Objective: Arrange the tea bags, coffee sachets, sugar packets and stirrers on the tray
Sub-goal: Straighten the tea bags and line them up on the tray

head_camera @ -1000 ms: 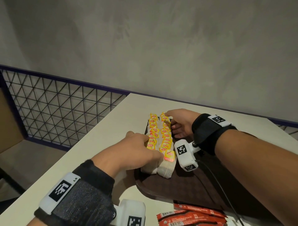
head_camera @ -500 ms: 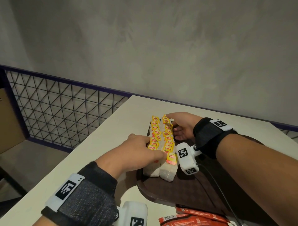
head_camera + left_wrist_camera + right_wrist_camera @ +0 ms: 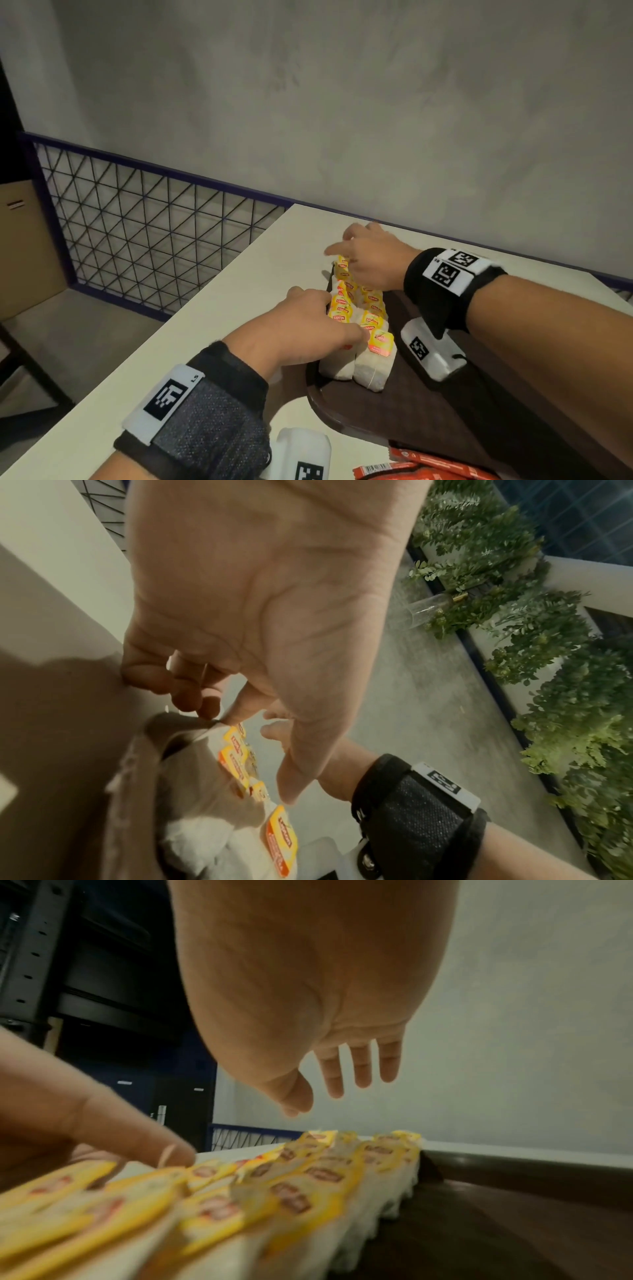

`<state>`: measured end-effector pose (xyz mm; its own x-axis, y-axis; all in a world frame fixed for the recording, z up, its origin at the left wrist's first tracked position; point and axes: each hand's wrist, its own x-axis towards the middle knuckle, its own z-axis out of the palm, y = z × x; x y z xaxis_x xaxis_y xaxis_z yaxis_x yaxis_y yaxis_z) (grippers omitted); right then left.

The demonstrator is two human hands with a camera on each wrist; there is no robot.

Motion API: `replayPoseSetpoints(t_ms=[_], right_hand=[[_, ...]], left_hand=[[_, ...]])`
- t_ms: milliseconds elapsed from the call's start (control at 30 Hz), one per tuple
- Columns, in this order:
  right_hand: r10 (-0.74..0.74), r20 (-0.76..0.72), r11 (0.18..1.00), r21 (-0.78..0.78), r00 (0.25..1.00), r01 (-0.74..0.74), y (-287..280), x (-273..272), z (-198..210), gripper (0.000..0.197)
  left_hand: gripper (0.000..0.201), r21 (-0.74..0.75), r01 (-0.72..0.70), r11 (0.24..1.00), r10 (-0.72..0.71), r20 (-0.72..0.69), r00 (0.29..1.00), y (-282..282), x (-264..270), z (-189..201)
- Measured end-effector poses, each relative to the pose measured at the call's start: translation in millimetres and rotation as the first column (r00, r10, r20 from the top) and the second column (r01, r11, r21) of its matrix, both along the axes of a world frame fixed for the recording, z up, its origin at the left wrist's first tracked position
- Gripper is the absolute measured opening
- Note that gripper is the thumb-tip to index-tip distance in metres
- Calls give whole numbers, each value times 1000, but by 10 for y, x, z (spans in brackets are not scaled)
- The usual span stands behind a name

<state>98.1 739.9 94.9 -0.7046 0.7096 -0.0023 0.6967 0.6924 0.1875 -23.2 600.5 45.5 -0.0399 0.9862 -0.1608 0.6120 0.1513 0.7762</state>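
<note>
Now the right hand [image 3: 371,260] is lifting off the far end, fingers spread, while the left hand [image 3: 308,329], fingers flat, is pressing yellow-tagged white tea bags [image 3: 356,318] into rows on the dark brown tray [image 3: 428,411].

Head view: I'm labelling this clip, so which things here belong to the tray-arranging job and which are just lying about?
Job:
tea bags, two rows on the tray
brown tray
red sachets, on the table by the tray's near edge
left hand, touching the tea bags
right hand, open above them

Lying about:
mesh railing
cardboard box
</note>
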Motion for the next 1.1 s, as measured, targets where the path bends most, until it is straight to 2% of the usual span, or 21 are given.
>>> replayPoseSetpoints(t_ms=[100,200,367,533,700,867,967,1100], right_hand=[[41,110,998,46,993,-46,-47,-78,-84,47],[10,177,996,81,984,-25,-24,-81,-121,44],[-55,183,996,84,982,40,5,-87,-135,53],[-110,197,992,87,974,95,45,-175,-191,51],[-166,206,983,114,964,145,80,-204,-231,49],[-200,221,977,121,954,176,87,-215,-229,51],[-204,169,978,86,964,191,40,-193,-174,56],[-193,-66,978,-98,979,187,-113,-87,127,66]], left_hand=[[46,3,-5,1000,5,-1,1000,-12,6,2],[44,8,-5,1000,5,-17,1000,-26,18,14],[42,2,-9,1000,9,-19,1000,-50,34,39],[67,-23,-21,1000,19,-52,998,-58,47,59],[55,-21,-11,1000,9,-92,996,-66,40,62],[56,-18,-14,1000,13,-63,998,-64,33,73],[56,-28,-18,999,17,-44,999,-59,27,83],[48,-63,-32,997,31,-26,999,-64,-12,117]])
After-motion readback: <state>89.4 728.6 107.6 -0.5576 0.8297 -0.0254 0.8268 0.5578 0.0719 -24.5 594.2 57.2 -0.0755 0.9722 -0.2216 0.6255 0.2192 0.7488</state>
